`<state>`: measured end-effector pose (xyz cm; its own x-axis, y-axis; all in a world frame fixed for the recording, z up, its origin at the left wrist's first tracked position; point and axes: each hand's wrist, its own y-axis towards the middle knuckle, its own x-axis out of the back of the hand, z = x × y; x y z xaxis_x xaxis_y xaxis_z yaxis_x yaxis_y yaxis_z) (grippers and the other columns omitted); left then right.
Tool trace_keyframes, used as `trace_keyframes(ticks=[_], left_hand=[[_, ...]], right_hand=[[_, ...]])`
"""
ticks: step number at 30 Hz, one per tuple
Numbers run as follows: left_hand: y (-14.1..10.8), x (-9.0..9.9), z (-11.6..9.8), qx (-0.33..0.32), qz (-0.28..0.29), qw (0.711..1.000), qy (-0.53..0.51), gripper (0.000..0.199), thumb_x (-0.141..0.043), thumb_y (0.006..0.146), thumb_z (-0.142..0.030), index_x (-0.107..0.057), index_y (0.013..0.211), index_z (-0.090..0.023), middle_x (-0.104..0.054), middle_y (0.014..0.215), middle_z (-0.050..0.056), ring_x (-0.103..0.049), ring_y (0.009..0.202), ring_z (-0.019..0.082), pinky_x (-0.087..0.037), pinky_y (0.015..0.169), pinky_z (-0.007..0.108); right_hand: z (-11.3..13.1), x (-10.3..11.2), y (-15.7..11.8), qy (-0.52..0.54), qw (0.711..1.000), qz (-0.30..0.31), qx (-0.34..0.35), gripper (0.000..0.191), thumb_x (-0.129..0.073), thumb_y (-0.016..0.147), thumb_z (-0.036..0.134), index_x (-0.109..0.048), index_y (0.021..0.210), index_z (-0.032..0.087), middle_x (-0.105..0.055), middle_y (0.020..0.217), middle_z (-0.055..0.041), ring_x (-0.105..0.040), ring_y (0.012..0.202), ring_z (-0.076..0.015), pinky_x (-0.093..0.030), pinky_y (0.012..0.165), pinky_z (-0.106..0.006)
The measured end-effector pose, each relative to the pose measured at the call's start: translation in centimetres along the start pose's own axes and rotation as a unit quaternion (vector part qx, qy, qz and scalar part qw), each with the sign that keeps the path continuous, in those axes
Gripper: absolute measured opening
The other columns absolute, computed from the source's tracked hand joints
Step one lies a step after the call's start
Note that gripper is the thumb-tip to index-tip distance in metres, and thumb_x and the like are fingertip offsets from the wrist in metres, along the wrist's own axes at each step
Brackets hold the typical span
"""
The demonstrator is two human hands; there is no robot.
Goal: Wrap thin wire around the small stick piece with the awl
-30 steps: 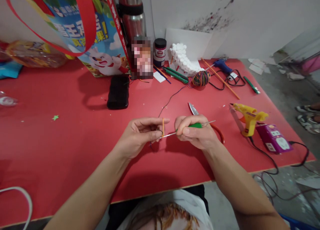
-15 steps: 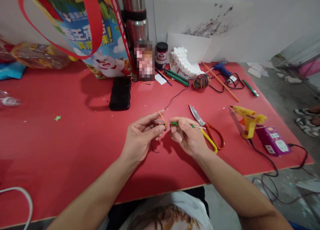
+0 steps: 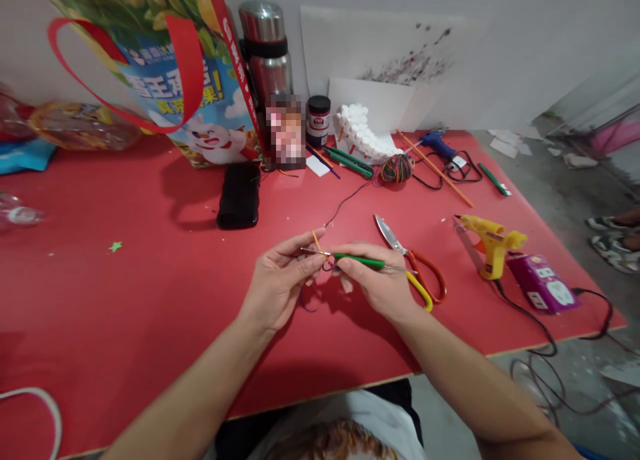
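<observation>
My right hand (image 3: pixel 377 277) is closed around a green-handled crochet hook (image 3: pixel 365 260), whose thin metal shaft points left, its tip over the fingers of my left hand (image 3: pixel 280 277). Between the thumb and fingertips of my left hand is a small piece of yarn work (image 3: pixel 327 263), mostly hidden. Orange yarn (image 3: pixel 315 239) stretches over the left forefinger. A dark strand (image 3: pixel 345 201) runs from the fingers back to a multicoloured yarn ball (image 3: pixel 398 169). Just right of my right hand lie open scissors (image 3: pixel 411 255) with red and yellow handles.
A black phone (image 3: pixel 239 196) lies behind my left hand on the red table (image 3: pixel 150 327). Farther back stand a gift bag (image 3: pixel 220 93), a steel flask (image 3: pixel 270 60) and a jar (image 3: pixel 319 121). A yellow glue gun (image 3: pixel 493 243) and purple box (image 3: pixel 544 285) are at the right.
My right hand has changed its hold, and more of the green handle shows. The hook's metal shaft now reaches across the yarn at my left fingers. The view has shifted slightly.
</observation>
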<state>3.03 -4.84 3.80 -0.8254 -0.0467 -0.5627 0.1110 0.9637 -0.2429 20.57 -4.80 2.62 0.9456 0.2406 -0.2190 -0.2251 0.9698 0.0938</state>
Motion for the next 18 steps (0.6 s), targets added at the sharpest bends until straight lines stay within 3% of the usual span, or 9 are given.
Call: trace_keyframes(ticks=[4,9,18], left_hand=[[0.0,0.1,-0.2,0.001,0.01,1.0,0.0,0.043,-0.092,0.067,-0.014,-0.084,0.109,-0.019,-0.071,0.081,0.002,-0.061,0.059,0.004,-0.048,0.053,0.012],[0.0,0.0,-0.2,-0.001,0.007,1.0,0.006,0.045,-0.093,0.064,-0.014,-0.084,0.107,-0.019,-0.07,0.079,0.001,-0.06,0.059,0.005,-0.049,0.052,0.012],[0.1,-0.1,-0.3,0.008,0.013,1.0,-0.002,0.048,-0.095,0.06,-0.01,-0.084,0.106,-0.02,-0.07,0.074,0.0,-0.062,0.06,0.006,-0.05,0.054,0.013]], right_hand=[[0.6,0.0,0.1,-0.075,0.995,0.013,0.06,0.021,-0.076,0.092,0.02,-0.082,0.111,0.026,-0.071,0.081,-0.0006,-0.063,0.059,-0.0087,-0.056,0.062,-0.024],[0.7,0.2,0.0,-0.082,0.991,0.03,0.098,0.024,-0.075,0.091,0.018,-0.081,0.113,0.027,-0.071,0.084,-0.0013,-0.066,0.063,-0.0097,-0.059,0.068,-0.026],[-0.4,0.4,0.0,0.097,0.994,0.057,0.007,0.018,-0.077,0.091,0.024,-0.081,0.108,0.022,-0.077,0.087,-0.0043,-0.071,0.063,-0.013,-0.06,0.063,-0.028]])
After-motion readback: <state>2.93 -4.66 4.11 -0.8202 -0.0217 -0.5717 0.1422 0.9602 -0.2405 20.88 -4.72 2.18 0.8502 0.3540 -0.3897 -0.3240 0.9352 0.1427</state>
